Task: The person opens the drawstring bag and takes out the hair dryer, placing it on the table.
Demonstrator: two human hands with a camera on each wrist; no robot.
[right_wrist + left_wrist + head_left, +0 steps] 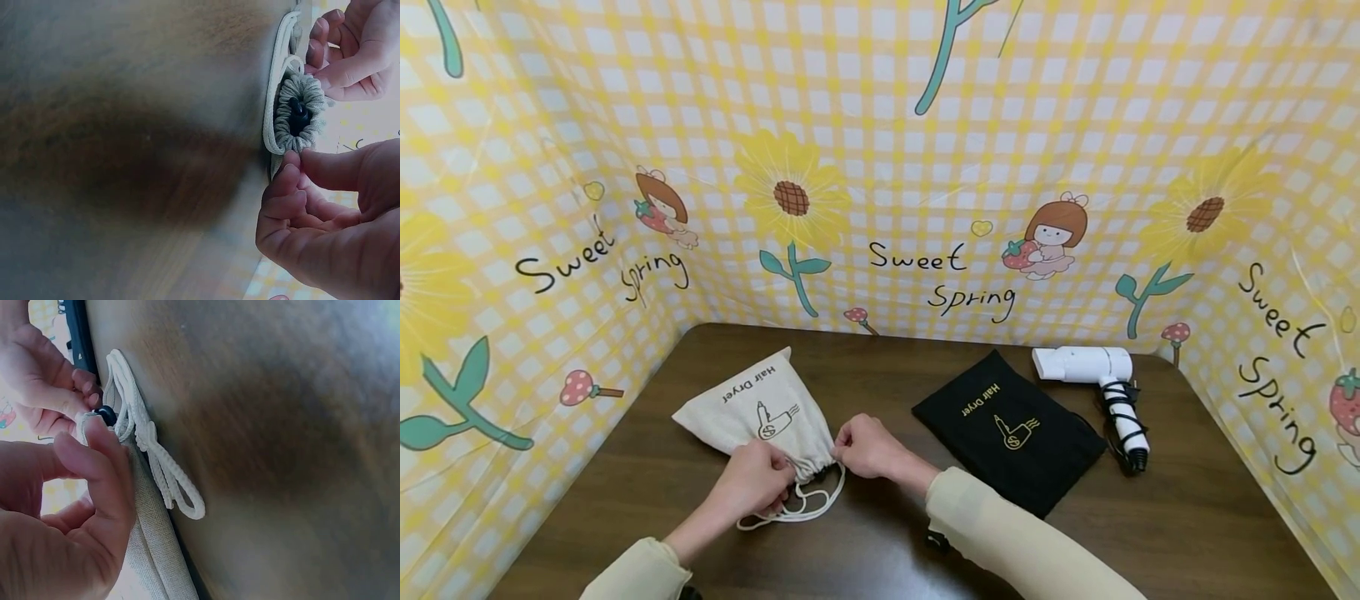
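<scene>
A beige drawstring bag (pixel 741 408) printed "Hair Dryer" lies on the table with its mouth toward me. Its mouth is gathered into a small ring of pleats. Inside that opening, a dark object (pixel 300 119) shows in the right wrist view; most of it is hidden. My left hand (pixel 754 481) pinches the left side of the gathered mouth. On the opposite side, my right hand (pixel 331 219) grips the rim between thumb and fingertips. White drawstring cords (pixel 165 465) hang in loose loops below the mouth, onto the table.
To the right lies a flat black bag (pixel 1011 429) with gold "Hair Dryer" print. Beyond it is a white hair dryer (pixel 1086 364), a black cord wound round its handle. Checked yellow cloth (pixel 910 208) walls the brown table (pixel 865 358) at the back and sides.
</scene>
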